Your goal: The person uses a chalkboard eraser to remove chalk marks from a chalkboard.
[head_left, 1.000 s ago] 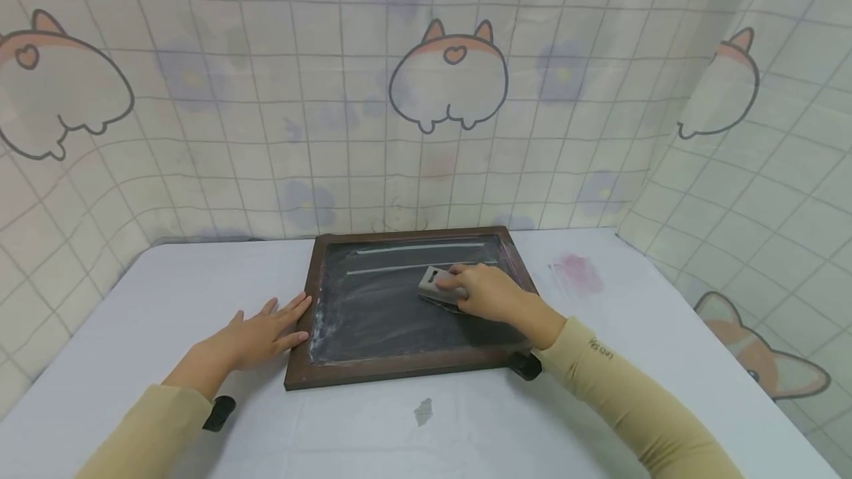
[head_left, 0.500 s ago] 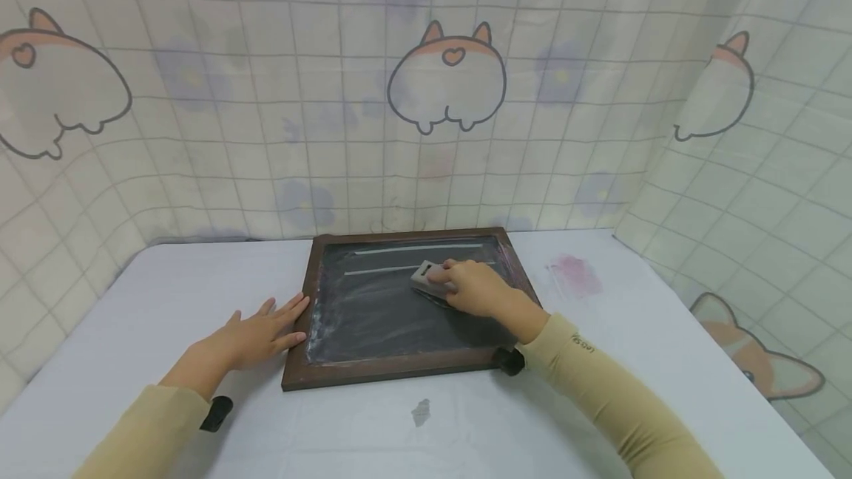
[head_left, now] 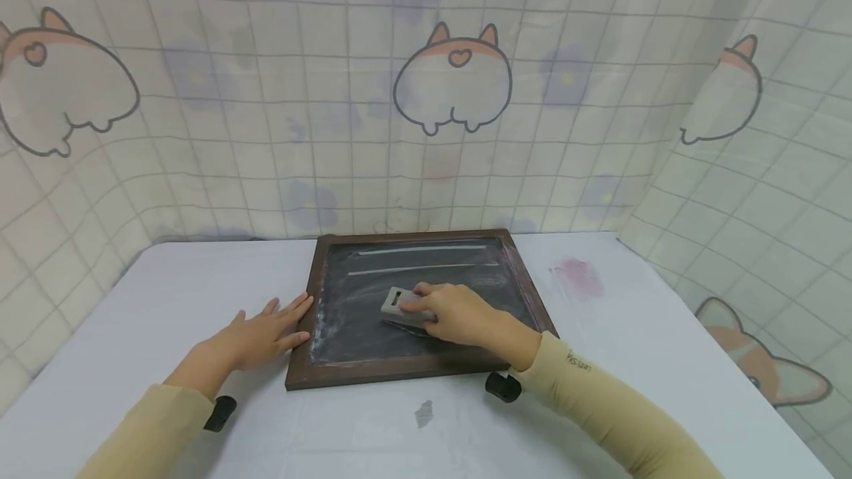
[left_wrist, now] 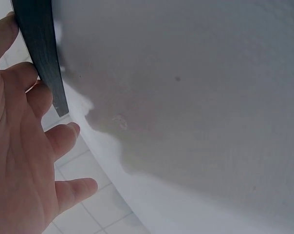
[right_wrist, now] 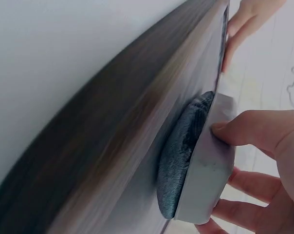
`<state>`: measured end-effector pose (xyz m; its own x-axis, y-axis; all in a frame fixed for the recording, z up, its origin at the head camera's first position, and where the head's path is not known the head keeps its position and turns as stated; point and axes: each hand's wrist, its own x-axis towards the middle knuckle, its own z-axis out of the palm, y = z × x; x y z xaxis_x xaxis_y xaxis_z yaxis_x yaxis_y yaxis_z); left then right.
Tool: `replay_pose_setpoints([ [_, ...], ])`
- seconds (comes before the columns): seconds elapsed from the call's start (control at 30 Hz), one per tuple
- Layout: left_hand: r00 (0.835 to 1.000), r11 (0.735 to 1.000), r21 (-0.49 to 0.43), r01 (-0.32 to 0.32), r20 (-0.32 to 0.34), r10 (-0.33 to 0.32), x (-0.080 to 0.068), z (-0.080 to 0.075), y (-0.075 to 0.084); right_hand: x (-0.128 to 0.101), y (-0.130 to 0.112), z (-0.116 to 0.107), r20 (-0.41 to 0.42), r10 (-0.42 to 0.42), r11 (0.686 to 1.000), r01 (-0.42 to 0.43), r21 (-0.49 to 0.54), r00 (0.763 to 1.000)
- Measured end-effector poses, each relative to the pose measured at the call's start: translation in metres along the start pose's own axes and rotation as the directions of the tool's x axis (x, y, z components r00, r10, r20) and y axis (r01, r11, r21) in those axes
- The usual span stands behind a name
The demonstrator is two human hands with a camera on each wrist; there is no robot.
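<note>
A dark chalkboard (head_left: 359,324) with a brown frame (head_left: 373,372) lies on a white table (head_left: 665,338). A person's right hand (head_left: 461,314) grips a gray blackboard eraser (head_left: 393,309) against the chalkboard, below two pale chalk lines (head_left: 419,268). The left hand (head_left: 258,337) rests spread fingers (head_left: 293,308) on the frame's left side. Long beige sleeves (head_left: 619,412) lead to both hands. A pink smudge (head_left: 579,276) marks the table right of the chalkboard. Behind stands a grid-patterned fabric backdrop (head_left: 333,154) printed with cartoon corgi rears (head_left: 452,91).
</note>
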<state>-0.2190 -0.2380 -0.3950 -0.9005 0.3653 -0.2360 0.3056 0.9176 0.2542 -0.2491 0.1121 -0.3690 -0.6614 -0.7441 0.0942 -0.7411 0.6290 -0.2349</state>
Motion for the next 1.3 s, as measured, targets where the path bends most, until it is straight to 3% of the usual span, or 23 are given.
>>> replay_pose_setpoints([
  [0.17,1.000,1.000,-0.010,0.005,0.003,-0.005,0.000,0.000,0.001,-0.013,0.034,-0.005,-0.028,0.102,0.995,-0.102,-0.003,0.994],
  [0.3,1.000,1.000,-0.005,0.009,0.002,-0.009,-0.001,-0.001,0.002,-0.025,0.062,-0.013,-0.059,0.211,0.977,-0.212,-0.017,0.976],
  [0.47,1.000,1.000,-0.002,0.012,0.002,-0.012,-0.002,-0.001,0.002,-0.034,0.087,-0.020,-0.122,0.336,0.941,-0.339,-0.005,0.934],
  [0.7,1.000,1.000,-0.007,0.011,-0.001,-0.011,-0.001,0.000,0.001,-0.034,0.101,-0.023,-0.151,0.491,0.866,-0.499,-0.022,0.858],
  [0.87,1.000,1.000,0.005,0.007,-0.001,-0.007,0.000,-0.001,0.001,-0.028,0.106,-0.022,-0.194,0.523,0.835,-0.544,-0.079,0.830],
  [1.3,1.000,1.000,0.009,0.011,0.008,-0.011,0.000,-0.002,0.003,-0.018,0.101,-0.020,-0.191,0.558,0.812,-0.578,-0.074,0.808],
])
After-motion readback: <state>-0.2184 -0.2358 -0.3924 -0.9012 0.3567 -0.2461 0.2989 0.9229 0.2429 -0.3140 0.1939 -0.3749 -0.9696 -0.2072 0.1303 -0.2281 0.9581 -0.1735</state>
